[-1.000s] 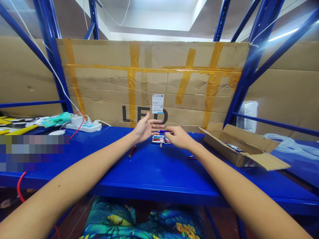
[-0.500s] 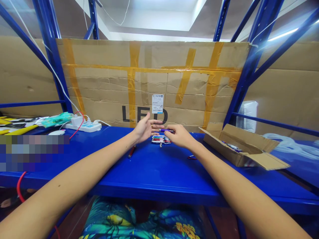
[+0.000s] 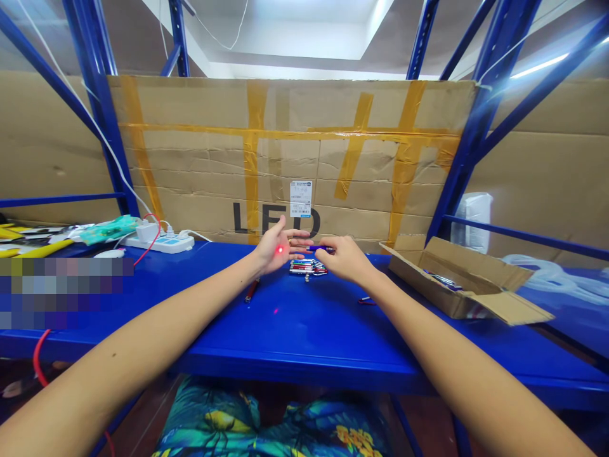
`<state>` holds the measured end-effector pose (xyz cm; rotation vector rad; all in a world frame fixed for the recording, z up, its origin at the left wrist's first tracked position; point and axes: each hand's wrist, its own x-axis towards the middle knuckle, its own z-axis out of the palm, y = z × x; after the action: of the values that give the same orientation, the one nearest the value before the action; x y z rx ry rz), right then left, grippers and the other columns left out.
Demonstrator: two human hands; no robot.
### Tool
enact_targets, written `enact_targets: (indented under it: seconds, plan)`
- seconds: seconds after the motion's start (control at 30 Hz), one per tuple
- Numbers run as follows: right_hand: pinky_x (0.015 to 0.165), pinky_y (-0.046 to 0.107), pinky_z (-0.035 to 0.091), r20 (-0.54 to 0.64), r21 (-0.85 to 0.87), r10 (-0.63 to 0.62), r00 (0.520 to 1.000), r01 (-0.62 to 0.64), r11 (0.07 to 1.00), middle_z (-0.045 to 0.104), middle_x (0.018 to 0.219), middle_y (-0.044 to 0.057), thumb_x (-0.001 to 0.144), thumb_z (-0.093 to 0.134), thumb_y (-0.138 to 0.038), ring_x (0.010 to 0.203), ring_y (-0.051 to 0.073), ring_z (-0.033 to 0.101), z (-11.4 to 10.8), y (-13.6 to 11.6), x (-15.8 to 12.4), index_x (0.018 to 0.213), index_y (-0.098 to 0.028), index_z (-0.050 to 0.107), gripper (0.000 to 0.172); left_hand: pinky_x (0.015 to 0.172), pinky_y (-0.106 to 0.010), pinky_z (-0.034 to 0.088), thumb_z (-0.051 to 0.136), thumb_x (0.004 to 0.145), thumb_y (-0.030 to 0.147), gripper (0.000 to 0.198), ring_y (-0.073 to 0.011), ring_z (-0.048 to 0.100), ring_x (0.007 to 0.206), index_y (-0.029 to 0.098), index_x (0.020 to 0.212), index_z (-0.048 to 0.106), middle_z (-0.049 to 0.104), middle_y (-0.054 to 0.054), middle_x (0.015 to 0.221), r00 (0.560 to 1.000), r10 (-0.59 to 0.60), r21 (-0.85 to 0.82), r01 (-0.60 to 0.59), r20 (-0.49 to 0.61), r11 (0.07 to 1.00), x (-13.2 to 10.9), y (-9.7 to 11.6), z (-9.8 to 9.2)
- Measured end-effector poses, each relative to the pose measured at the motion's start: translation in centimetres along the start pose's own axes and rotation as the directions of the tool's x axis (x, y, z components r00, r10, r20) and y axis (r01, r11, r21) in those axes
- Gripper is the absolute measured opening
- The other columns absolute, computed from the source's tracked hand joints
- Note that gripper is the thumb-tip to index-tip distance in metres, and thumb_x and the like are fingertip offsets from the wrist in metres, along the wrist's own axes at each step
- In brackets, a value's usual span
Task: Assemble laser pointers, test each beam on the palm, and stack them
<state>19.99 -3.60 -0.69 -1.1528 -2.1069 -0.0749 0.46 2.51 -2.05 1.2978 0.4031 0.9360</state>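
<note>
My right hand (image 3: 343,259) pinches a small purple pen-shaped light (image 3: 318,249), its tip aimed at my left palm. My left hand (image 3: 280,246) is held up with the palm facing right and the fingers stretched out, holding nothing. A bright red dot glows on that palm, and a faint red spot shows on the blue tabletop (image 3: 304,324) below. A pile of several similar small coloured pens (image 3: 307,267) lies on the table just under both hands. A single red pen (image 3: 252,289) lies left of the pile.
An open cardboard box (image 3: 469,282) with more pens stands at the right. A white power strip (image 3: 159,241) with a red cable and clutter lies at the left. A taped cardboard sheet (image 3: 295,152) marked LED backs the table, between blue rack posts.
A red light dot has appeared on my left palm and on the tabletop. My right hand lifted the purple pen from the pile and brought it level with the palm.
</note>
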Motion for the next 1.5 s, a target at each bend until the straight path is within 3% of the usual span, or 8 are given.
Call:
enact_targets:
  seconds: [1.07, 1.5]
  plan:
    - [0.057, 0.026, 0.031, 0.042, 0.056, 0.014, 0.999, -0.016, 0.998, 0.067, 0.067, 0.003, 0.081, 0.047, -0.026, 0.060, 0.013, 0.050, 0.11, 0.02, 0.07, 0.074, -0.016, 0.068, 0.024, 0.081, -0.039, 0.045, 0.030, 0.085, 0.074, 0.074, -0.0272, 0.063, 0.092, 0.011, 0.105, 0.063, 0.068, -0.018, 0.105, 1.000, -0.015, 0.013, 0.015, 0.019, 1.000, -0.01, 0.04, 0.23]
    - [0.059, 0.026, 0.033, 0.035, 0.071, -0.003, 0.999, 0.001, 0.997, 0.069, 0.074, 0.004, 0.083, 0.049, -0.024, 0.063, 0.014, 0.052, 0.41, 0.36, 0.21, 0.085, -0.015, 0.072, 0.025, 0.080, -0.039, 0.046, 0.036, 0.083, 0.075, 0.073, -0.0258, 0.063, 0.087, 0.010, 0.101, 0.064, 0.068, -0.016, 0.098, 1.000, -0.026, -0.002, 0.026, -0.009, 1.000, -0.26, 0.14, 0.82]
